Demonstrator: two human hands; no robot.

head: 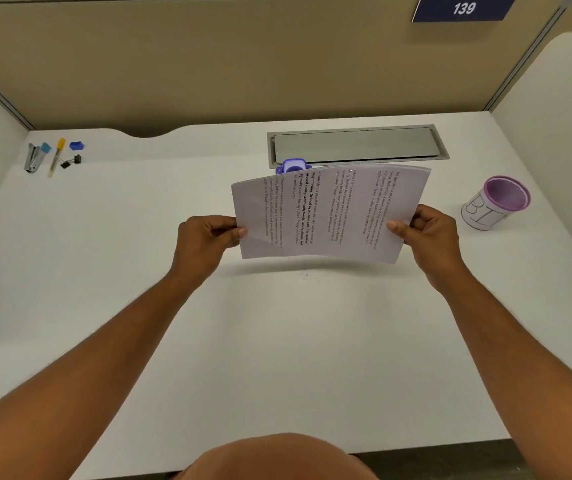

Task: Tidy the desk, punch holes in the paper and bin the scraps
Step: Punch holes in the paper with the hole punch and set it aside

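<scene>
A thin stack of printed paper [326, 213] hangs above the white desk [277, 341], turned sideways so its text lines run up and down. My left hand [205, 239] pinches its left edge and my right hand [429, 233] pinches its right edge, thumbs on top. Just behind the paper's far edge peeks a purple hole punch [293, 166], mostly hidden by the sheets. To the right stands a purple mesh cup [495, 202] wrapped in white paper lettered "BIN".
At the far left corner lie a stapler [33, 157], a yellow-capped pen [56, 157], a blue sharpener [76, 145] and black binder clips [71, 161]. A grey cable-tray lid [357, 145] is set into the desk behind the paper. Partition walls enclose three sides.
</scene>
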